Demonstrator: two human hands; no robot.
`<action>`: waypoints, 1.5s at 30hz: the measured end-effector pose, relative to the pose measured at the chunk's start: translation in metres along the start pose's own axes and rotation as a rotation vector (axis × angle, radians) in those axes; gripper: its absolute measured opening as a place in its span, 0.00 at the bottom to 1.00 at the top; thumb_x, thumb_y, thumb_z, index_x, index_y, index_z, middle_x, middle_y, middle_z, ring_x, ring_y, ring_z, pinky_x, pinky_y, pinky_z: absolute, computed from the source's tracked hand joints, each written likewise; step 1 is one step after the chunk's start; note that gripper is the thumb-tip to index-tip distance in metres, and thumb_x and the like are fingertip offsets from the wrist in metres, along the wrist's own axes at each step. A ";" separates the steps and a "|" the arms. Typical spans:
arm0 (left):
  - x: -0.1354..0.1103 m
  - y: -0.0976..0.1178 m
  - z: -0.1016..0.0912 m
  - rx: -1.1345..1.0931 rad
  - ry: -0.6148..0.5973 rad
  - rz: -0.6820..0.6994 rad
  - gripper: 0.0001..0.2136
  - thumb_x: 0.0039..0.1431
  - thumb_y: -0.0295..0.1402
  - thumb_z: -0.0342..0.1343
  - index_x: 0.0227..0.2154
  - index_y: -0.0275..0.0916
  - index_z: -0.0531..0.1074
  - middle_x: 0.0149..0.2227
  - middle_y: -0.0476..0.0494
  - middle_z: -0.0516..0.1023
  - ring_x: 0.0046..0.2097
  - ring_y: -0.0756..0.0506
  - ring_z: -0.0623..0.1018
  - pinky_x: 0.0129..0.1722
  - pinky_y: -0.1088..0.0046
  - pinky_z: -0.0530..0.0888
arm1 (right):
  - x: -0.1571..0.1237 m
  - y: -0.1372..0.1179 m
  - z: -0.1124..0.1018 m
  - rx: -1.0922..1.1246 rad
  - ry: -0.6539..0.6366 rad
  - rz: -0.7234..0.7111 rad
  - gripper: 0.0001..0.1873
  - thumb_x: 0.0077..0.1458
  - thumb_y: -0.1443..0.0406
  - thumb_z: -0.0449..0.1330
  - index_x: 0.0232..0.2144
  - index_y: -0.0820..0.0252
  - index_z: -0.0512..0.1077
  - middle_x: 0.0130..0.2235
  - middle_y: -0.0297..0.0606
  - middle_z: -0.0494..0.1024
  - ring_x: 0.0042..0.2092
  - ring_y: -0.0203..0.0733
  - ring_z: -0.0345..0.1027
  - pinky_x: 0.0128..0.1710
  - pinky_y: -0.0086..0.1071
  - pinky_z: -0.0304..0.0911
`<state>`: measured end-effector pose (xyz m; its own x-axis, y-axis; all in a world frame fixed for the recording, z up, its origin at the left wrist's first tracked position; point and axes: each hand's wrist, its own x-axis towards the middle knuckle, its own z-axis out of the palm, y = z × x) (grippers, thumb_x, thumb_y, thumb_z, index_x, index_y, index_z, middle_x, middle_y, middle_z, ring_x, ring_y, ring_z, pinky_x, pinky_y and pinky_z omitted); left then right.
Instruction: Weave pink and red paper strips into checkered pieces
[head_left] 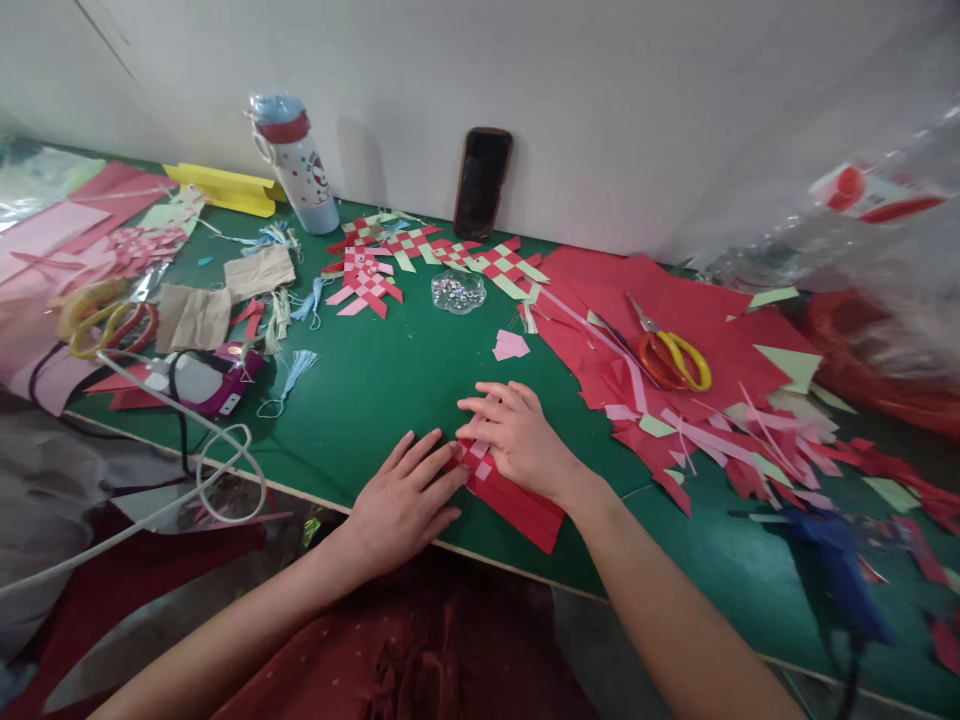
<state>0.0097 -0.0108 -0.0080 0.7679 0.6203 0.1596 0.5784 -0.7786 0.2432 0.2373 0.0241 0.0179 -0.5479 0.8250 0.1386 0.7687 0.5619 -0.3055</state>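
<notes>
Both my hands rest on a red paper weaving [517, 505] with pink strips, near the front edge of the green table [390, 380]. My left hand [405, 495] lies flat with fingers stretched, its tips touching the weaving's left end. My right hand [514, 435] presses down on top of the weaving, fingers extended and close together. A small pink paper scrap [511, 346] lies just beyond my right hand.
Red paper sheets and strips [675, 340] with orange-yellow scissors [673, 358] lie at right. Finished woven pieces [420, 255], a dish of beads [458, 291], a phone [482, 182] and a bottle [295, 160] stand at the back. Another pair of scissors [105, 320], tassels [296, 372] and a cable [217, 450] are at left.
</notes>
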 end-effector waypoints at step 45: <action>0.108 -0.044 -0.020 0.181 -0.205 0.419 0.23 0.69 0.33 0.43 0.65 0.48 0.54 0.69 0.49 0.51 0.70 0.42 0.44 0.67 0.55 0.45 | -0.116 -0.061 0.025 -0.009 -0.024 0.132 0.36 0.58 0.55 0.59 0.64 0.60 0.57 0.66 0.44 0.59 0.68 0.51 0.44 0.67 0.52 0.36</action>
<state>0.0622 0.0923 0.0177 0.9723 0.2332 0.0125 0.2329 -0.9722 0.0255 0.2457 -0.1074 -0.0035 -0.4491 0.8903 0.0754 0.8377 0.4489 -0.3111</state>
